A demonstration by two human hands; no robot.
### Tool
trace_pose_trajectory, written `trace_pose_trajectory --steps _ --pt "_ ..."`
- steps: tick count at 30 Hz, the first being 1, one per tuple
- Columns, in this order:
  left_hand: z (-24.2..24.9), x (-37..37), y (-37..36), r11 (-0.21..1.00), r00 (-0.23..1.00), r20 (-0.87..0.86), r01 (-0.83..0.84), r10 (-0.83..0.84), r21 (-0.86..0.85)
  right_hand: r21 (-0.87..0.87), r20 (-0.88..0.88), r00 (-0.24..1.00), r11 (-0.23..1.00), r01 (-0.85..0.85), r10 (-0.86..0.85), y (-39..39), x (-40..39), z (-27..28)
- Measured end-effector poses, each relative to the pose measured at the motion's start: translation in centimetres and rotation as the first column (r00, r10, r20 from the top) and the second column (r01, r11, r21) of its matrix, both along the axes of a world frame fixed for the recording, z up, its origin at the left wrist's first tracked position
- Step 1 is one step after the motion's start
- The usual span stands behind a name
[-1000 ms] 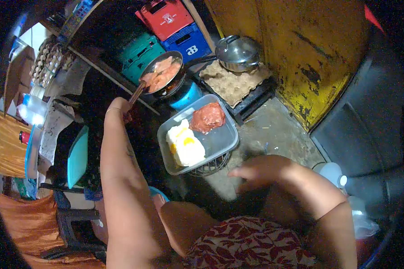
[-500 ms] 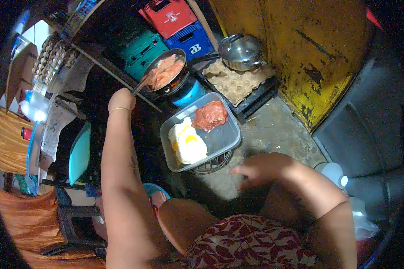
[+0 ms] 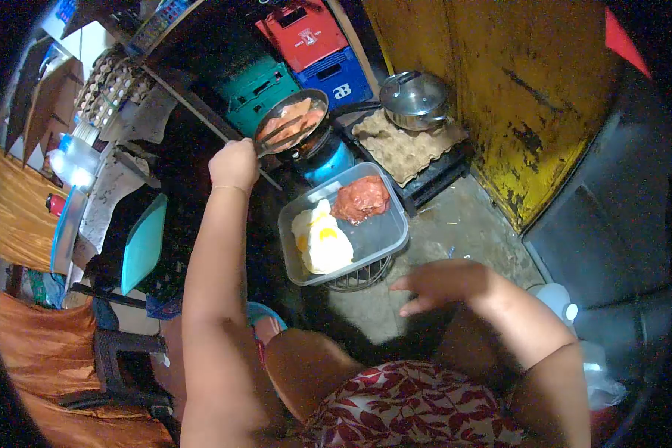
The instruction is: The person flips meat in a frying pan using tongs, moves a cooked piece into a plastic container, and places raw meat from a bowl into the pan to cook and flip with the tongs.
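My left hand [image 3: 234, 165] is closed round the handle end of metal tongs [image 3: 280, 138], whose arms reach over a round pan [image 3: 322, 100]. Pinkish-orange slices of meat [image 3: 300, 112] lie in the pan, above a blue burner body [image 3: 331, 162]. Below it, a clear plastic container [image 3: 377, 243] holds fried eggs [image 3: 325, 237] on its left side and a reddish pile of meat [image 3: 362, 199] at the upper right. My right hand [image 3: 440, 285], partly in shadow, hangs with fingers apart to the lower right of the container, holding nothing.
A lidded pot [image 3: 414, 97] stands on a stove beside a cardboard egg tray [image 3: 403, 149]. Red [image 3: 306, 33], blue [image 3: 336, 77] and green crates [image 3: 257, 93] are stacked behind. A yellow rusty panel [image 3: 500, 97] rises at right; stacked eggs [image 3: 108, 97] are at left.
My left hand and the tongs have moved further over the pan, and the tongs now lie across the meat slices. The whole view has shifted slightly. My right hand remains open.
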State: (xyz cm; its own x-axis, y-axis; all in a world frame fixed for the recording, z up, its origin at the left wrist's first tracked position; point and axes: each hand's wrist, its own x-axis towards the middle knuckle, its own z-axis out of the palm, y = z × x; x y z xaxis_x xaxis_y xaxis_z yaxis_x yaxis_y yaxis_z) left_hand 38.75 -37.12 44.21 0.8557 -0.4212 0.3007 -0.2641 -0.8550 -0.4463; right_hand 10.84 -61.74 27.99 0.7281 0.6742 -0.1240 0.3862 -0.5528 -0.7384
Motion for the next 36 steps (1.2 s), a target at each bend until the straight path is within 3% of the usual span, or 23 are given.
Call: trace_pose_trajectory --steps 4,9,14,17,23,25,28,36 --pt "2.1 1.8 -1.0 0.98 0.993 0.019 0.114 -0.118 0.161 0.086 -0.03 1.0 0.996 0.004 -0.001 -0.2 -0.5 1.0" --pt "2.7 3.9 -1.7 0.965 0.992 0.033 0.112 -0.123 0.238 0.044 0.04 0.998 0.998 0.046 -0.047 -0.6 -0.8 -0.4" --pt "-0.3 2.7 -1.7 0.986 0.992 0.009 0.128 -0.13 0.107 0.026 0.088 0.994 0.997 0.07 -0.072 -1.0 -1.0 0.3" --pt "-2.6 3.0 -1.0 0.993 0.995 0.011 0.101 -0.102 0.068 -0.044 -0.024 0.999 0.999 0.032 -0.033 -0.8 -0.8 1.9" --pt "-1.9 2.8 -0.6 0.999 0.995 -0.093 0.028 -0.029 -0.016 -0.029 -0.041 0.999 1.0 0.006 -0.007 -0.9 -0.7 2.6" --pt "-0.7 2.0 -1.0 0.999 0.994 -0.107 0.021 -0.025 -0.044 -0.102 -0.09 0.996 0.995 0.004 -0.013 -0.7 -0.6 3.1" --pt "-0.2 1.6 -1.8 0.99 0.994 -0.107 -0.029 0.014 -0.136 -0.004 0.027 0.999 1.0 0.029 -0.029 -0.6 -0.6 1.1" --pt "-5.3 4.5 -4.3 0.956 0.97 -0.228 -0.144 0.085 -0.254 -0.02 -0.001 0.999 0.999 0.04 -0.04 -0.3 -0.5 1.3"
